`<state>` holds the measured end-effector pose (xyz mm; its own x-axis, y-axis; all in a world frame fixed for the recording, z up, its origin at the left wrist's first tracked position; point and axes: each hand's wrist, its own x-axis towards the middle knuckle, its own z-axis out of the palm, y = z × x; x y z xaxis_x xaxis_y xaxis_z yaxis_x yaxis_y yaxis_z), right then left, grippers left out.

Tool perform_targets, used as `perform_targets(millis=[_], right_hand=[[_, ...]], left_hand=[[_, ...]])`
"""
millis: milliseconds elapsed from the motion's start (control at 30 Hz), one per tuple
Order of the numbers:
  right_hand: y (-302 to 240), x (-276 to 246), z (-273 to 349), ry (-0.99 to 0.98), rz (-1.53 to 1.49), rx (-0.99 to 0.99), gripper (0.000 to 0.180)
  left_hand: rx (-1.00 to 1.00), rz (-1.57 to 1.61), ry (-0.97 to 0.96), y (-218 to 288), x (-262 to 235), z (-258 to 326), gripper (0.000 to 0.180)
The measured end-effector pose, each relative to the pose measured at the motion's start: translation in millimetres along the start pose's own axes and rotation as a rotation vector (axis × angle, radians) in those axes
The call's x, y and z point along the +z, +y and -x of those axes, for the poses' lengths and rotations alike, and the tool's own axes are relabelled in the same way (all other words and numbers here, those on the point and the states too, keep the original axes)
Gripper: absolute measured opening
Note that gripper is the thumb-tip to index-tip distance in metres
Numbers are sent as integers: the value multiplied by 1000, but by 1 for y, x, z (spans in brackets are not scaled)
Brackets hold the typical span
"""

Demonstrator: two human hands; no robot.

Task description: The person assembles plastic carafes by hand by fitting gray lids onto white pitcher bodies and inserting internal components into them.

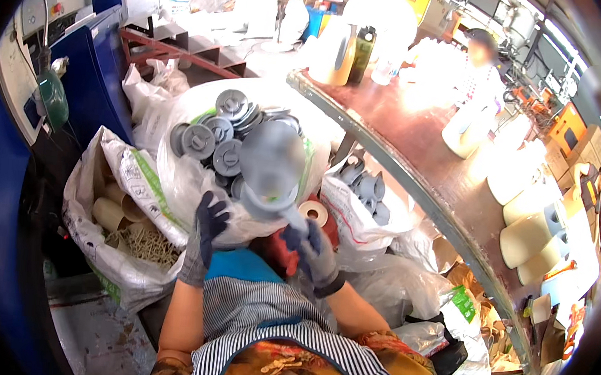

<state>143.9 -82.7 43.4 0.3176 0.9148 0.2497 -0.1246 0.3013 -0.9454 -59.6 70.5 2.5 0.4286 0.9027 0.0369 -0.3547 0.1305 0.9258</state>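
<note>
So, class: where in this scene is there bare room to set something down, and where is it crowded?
The dark table is bare between the white jug at its far end and the cream spools along its right side. Crowded: the sack of grey discs ahead of the left hand and right hand, ringed by filled bags.

Blurred grey part (271, 168) in right hand (313, 251), shape unclear

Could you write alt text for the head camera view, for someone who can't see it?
Seen from above, a person's gloved right hand holds a grey plastic spool, the gloved left hand open beside it. Behind sits a white sack of grey spools; a brown worktable curves along the right.
</note>
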Motion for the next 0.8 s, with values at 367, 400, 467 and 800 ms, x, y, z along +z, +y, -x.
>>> perform_targets(millis=[367, 400, 467, 800], right_hand=[[-92, -18, -94, 119, -28, -187, 30], [-91, -17, -100, 142, -205, -62, 30], [-82, -24, -108, 49, -534, 49, 28], [-73, -50, -122, 87, -446, 268, 26]], left_hand=[[380, -1080, 220, -109, -52, -18, 35], [384, -1059, 240, -113, -55, -20, 33], [287, -1025, 217, -104, -57, -20, 33], [325, -944, 209, -100, -49, -22, 33]])
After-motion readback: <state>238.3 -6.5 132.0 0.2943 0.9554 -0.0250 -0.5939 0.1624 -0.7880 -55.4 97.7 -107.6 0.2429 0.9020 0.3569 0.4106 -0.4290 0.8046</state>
